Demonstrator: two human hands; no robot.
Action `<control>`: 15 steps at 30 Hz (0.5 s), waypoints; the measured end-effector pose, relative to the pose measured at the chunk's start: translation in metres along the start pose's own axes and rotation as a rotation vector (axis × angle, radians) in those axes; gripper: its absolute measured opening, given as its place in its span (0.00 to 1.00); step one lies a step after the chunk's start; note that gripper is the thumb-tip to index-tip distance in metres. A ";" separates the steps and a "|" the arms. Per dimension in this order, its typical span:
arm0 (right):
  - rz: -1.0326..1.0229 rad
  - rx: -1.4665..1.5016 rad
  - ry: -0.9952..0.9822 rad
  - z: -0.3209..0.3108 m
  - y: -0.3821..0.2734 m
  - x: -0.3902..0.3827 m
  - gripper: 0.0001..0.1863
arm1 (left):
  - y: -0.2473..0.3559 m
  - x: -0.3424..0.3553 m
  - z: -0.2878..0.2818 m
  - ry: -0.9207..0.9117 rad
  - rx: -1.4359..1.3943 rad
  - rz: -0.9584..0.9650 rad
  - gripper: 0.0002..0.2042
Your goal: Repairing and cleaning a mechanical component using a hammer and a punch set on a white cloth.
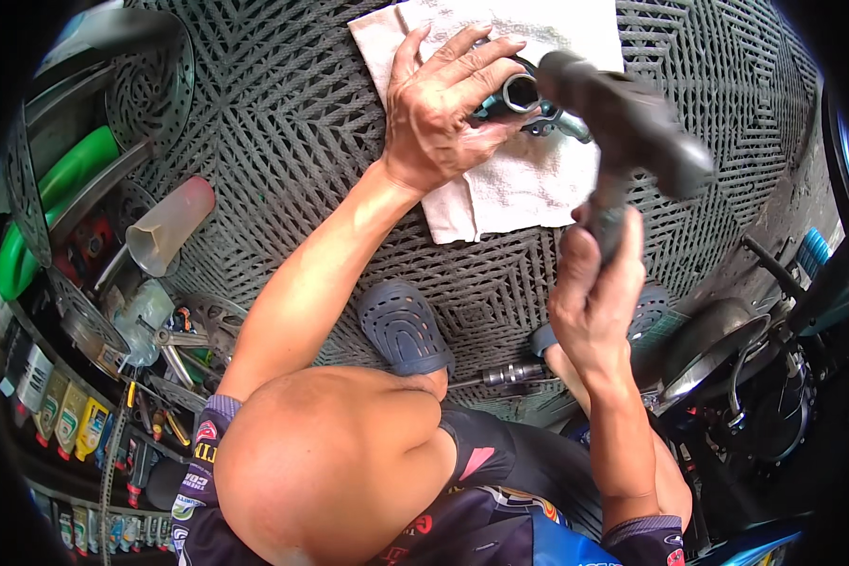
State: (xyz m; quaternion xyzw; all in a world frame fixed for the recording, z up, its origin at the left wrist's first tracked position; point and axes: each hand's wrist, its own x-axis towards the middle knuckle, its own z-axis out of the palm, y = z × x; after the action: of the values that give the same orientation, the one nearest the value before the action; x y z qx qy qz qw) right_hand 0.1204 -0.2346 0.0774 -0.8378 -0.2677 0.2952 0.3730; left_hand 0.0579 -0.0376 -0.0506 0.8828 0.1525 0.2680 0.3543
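Observation:
My left hand (445, 123) holds a metal part (522, 92) with a round hollow end, its fingers spread over and around it on a white cloth (486, 198). More of the part, a shiny shaft, sticks out to the right; its far side is partly hidden. My right hand (596, 302) grips the handle of a dark hammer (656, 123), whose blurred head is raised just to the right of the hollow end.
A perforated mat (255, 113) lies beneath the cloth and my sandalled feet (396, 330). Metal discs (146, 75), a plastic cup (170, 226) and shelved bottles and tools (61, 406) line the left. A socket-like tool (514, 373) lies by my feet; dark vehicle parts (745, 377) stand at right.

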 end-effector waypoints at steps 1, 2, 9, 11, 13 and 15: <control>0.074 -0.047 -0.052 0.004 -0.006 0.007 0.13 | -0.001 -0.001 -0.001 -0.001 0.002 0.001 0.25; 0.143 -0.030 -0.095 0.006 -0.002 0.007 0.12 | -0.002 -0.003 -0.002 -0.016 0.013 -0.012 0.24; 0.171 -0.032 -0.092 0.002 -0.011 0.009 0.11 | -0.012 -0.007 0.001 -0.005 0.023 0.008 0.21; 0.168 0.011 -0.086 -0.003 -0.008 0.006 0.11 | -0.003 -0.008 0.001 -0.024 0.011 -0.015 0.21; 0.070 0.064 -0.022 -0.011 -0.009 -0.004 0.11 | -0.001 -0.005 0.000 -0.050 -0.001 -0.041 0.21; 0.100 -0.061 -0.056 -0.007 -0.012 0.004 0.12 | -0.004 0.001 0.000 0.030 0.001 0.004 0.19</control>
State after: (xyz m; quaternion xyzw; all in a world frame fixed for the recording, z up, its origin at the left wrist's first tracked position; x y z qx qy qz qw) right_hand 0.1253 -0.2285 0.0897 -0.8526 -0.2448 0.3287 0.3242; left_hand 0.0585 -0.0344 -0.0534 0.8793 0.1561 0.2817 0.3508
